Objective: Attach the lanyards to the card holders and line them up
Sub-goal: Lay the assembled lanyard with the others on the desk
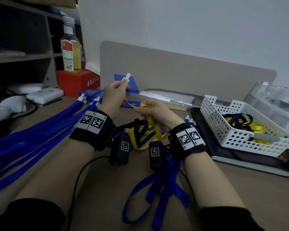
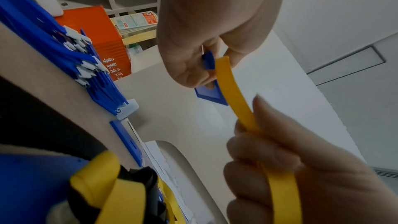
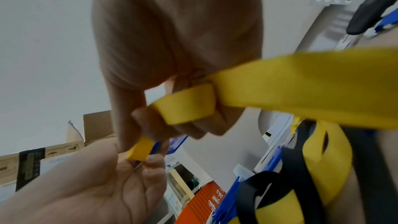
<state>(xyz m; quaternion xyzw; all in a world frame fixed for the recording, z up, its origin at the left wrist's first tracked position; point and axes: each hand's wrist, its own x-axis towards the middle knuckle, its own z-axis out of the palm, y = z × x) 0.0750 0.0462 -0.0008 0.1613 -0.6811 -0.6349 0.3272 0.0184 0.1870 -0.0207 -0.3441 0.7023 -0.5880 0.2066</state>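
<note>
Left hand (image 1: pixel 114 95): you pinched blue plastic card holder (image 1: pixel 132 84), raised for threading. Right hand (image 1: pixel 154 114): you gripped flat yellow fabric lanyard (image 2: pixel 234 94), strap kept taut.

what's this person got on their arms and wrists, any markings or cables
Both hands, left hand and right hand, are bare. Each wrist has a black strap carrying white tiles with black square-code markers. A small black camera unit with its own marker hangs under each wrist. Black sleeves sit pushed up; a black cable trails off.

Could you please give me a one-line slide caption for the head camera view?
Left hand holds a blue card holder while the right hand feeds it a yellow lanyard.
</note>
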